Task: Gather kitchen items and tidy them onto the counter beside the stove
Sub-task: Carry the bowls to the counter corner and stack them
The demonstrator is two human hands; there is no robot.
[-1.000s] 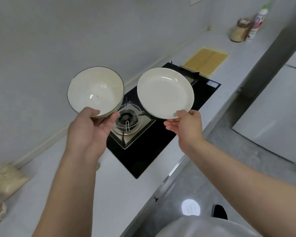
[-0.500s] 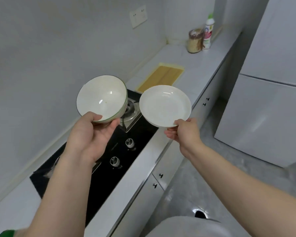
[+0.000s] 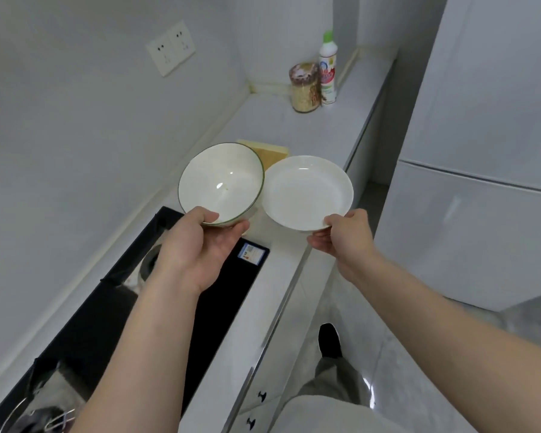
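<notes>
My left hand [image 3: 197,251] grips a white bowl with a dark green rim [image 3: 221,182] by its near edge, thumb inside the rim. My right hand [image 3: 345,239] pinches the near edge of a shallow white plate [image 3: 306,190]. Both dishes are held in the air, tilted toward me, side by side and almost touching. They hover over the far end of the black stove [image 3: 225,295] and the white counter [image 3: 269,120] beyond it.
A yellow wooden board [image 3: 272,151] lies on the counter just behind the bowl. A glass jar [image 3: 305,89] and a white spray bottle [image 3: 328,67] stand in the far corner. A white fridge [image 3: 481,182] stands at right. Wall sockets [image 3: 171,48] are at upper left.
I have moved forward along the counter. The bowl and plate now hang past the stove's far end, closer to the board, jar and bottle, and sit nearer each other.
</notes>
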